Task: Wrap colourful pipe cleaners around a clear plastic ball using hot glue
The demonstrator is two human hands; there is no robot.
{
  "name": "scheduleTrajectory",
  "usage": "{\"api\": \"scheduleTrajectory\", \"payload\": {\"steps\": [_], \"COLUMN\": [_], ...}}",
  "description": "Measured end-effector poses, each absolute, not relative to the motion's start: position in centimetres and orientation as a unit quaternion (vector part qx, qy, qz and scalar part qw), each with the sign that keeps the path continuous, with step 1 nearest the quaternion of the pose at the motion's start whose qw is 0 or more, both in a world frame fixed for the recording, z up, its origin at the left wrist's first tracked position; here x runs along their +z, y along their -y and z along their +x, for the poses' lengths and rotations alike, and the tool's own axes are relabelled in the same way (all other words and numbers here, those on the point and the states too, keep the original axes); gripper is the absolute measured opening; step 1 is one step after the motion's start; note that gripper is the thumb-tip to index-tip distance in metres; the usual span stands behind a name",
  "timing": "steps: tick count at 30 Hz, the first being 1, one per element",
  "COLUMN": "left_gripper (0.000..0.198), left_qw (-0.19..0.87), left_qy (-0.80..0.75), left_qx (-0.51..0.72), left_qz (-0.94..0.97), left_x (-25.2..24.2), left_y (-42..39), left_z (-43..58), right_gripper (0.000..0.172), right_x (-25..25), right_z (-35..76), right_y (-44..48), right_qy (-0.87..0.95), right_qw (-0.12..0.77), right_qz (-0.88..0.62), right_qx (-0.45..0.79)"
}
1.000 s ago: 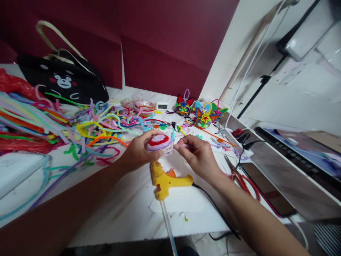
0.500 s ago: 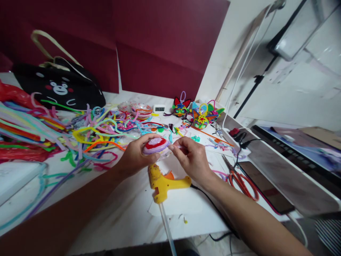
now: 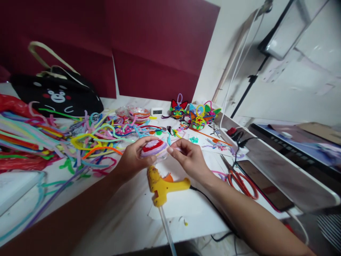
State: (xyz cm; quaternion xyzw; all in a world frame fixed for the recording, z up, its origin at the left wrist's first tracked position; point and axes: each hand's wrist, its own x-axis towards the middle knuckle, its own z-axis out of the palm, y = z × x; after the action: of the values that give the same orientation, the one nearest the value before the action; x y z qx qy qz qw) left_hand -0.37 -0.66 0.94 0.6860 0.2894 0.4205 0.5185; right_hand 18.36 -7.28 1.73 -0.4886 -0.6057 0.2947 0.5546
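The digits on the small white clock (image 3: 156, 111) at the far side are too blurred to read. Nearer, just beyond the yellow glue gun (image 3: 159, 185), a rounded piece (image 3: 152, 146), ringed in fuzzy lilac and red, pale lilac on top, is grasped in the curled left hand (image 3: 133, 156); the right hand (image 3: 192, 156) pinches a thin lilac strand (image 3: 179, 149) beside it

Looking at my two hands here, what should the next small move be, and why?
I'd probably press the pale lilac fuzzy strip gently against the rim of the round red-and-lilac fuzzy piece. The left hand holds that piece, and the fingers of the right hand seem to pinch the strip right beside its rim.
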Motion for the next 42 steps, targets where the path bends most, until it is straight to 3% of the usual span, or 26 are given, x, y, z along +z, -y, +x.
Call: {"api": "scheduleTrajectory", "payload": {"steps": [7, 20, 42], "left_gripper": [0.061, 0.061, 0.059], "left_qw": [0.529, 0.560, 0.646], "left_qy": [-0.282, -0.266, -0.209], "left_qx": [0.415, 0.409, 0.396], "left_qz": [0.684, 0.670, 0.618], "left_x": [0.7, 0.8, 0.9], "left_y": [0.5, 0.5, 0.6], "left_z": [-0.6, -0.8, -1.0], "right_gripper": [0.039, 0.046, 0.042], "right_x": [2.2, 2.8, 3.7], "right_z": [18.2, 18.3, 18.2], "right_y": [7.1, 7.3, 7.7], "right_qy": [0.540, 0.536, 0.528], "right_qw": [0.589, 0.574, 0.581], "right_qz": [-0.479, -0.481, -0.454], "right_qx": [0.363, 0.391, 0.421]}}
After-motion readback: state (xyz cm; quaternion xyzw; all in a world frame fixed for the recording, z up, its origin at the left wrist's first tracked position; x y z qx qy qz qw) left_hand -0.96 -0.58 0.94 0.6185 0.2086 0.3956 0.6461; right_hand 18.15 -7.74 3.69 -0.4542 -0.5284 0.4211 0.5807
